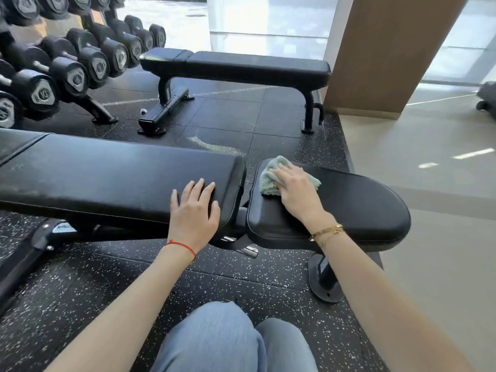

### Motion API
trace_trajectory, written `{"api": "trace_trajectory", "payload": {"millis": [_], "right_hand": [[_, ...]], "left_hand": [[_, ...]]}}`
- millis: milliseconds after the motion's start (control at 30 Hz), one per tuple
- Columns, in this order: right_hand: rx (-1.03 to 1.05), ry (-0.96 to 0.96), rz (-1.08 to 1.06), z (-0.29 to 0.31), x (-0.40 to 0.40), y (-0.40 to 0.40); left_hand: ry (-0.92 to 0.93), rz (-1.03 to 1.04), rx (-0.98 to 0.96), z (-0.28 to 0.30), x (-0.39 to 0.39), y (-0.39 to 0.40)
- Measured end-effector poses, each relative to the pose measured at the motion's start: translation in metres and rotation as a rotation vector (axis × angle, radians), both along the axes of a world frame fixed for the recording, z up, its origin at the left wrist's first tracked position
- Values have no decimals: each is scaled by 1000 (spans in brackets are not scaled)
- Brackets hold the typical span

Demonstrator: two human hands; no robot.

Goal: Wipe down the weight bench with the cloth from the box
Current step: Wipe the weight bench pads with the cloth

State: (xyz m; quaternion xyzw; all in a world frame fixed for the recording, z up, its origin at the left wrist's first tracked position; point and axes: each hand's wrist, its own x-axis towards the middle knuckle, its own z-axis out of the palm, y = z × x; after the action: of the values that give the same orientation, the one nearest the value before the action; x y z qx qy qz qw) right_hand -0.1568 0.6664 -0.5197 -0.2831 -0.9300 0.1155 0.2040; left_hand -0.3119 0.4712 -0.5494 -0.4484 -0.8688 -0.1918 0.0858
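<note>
— Where is your cloth right now?

— Under your right hand, bunched up pale green on the far left corner of the seat pad of the weight bench. Your palm presses it flat against the black vinyl, fingers spread over it rather than curled around it; how firmly they pinch the fabric is hard to judge from above.

— And your left hand?

— It lies open, fingers splayed, resting on the right end of the long back pad, just beside the gap that separates it from the seat pad. It grasps nothing.

— What else is around you?

— A second bench stands beyond on the speckled rubber floor, with a dumbbell rack at the far left. Your knees in blue jeans sit at the lower edge.
</note>
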Motion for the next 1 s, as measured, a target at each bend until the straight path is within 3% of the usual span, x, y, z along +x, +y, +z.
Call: {"api": "trace_trajectory", "payload": {"millis": [167,267,400,533,667,800,1000], "right_hand": [[-13,46,183,-2,38,-63],[-13,13,184,0,79,-65],[-6,30,-6,7,114,-27],[-63,37,-290,8,98,23],[-27,25,-143,0,65,3],[-38,45,6,2,92,-30],[-17,38,-112,-1,153,-16]], "left_hand": [[17,-1,-1,-2,0,-2],[11,1,15,-2,2,-2],[4,1,22,-2,1,-3],[6,7,25,-2,3,-2],[-63,26,29,3,6,2],[-110,66,29,11,10,11],[-33,-16,-11,11,10,27]]}}
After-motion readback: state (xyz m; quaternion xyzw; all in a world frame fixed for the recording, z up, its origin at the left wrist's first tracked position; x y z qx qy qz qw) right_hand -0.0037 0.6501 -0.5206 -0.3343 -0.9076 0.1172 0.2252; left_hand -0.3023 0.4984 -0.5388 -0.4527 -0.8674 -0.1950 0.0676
